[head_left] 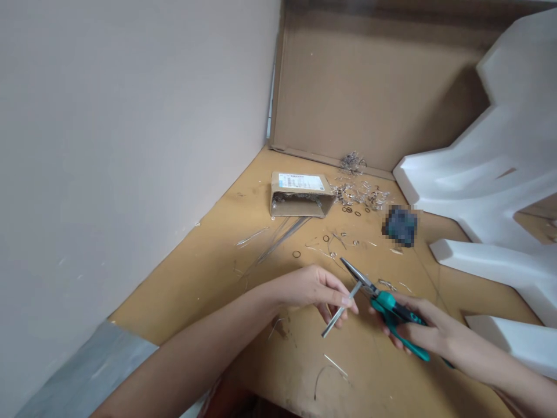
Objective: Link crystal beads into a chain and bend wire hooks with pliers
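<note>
My left hand [328, 293] is closed, pinching a thin silvery metal rod [334, 323] between thumb and fingers. The rod slants from lower left to upper right, its upper end beside the jaws of the long-nose pliers [386, 302]. Whether the jaws grip the rod I cannot tell. Wrapped round the teal and black handles, my right hand [420, 328] holds these pliers with the tips pointing up and left. Several small dark rings and wire bits lie on the table [209, 290] just beyond both hands.
An open cardboard box [300, 194] with a white label lies beyond my hands, long thin wires [282, 239] before it. Small metal pieces [361, 194] are heaped right of it. White moulded foam [478, 186] stands at the right, cardboard [369, 81] at the back, a wall [130, 116] at the left.
</note>
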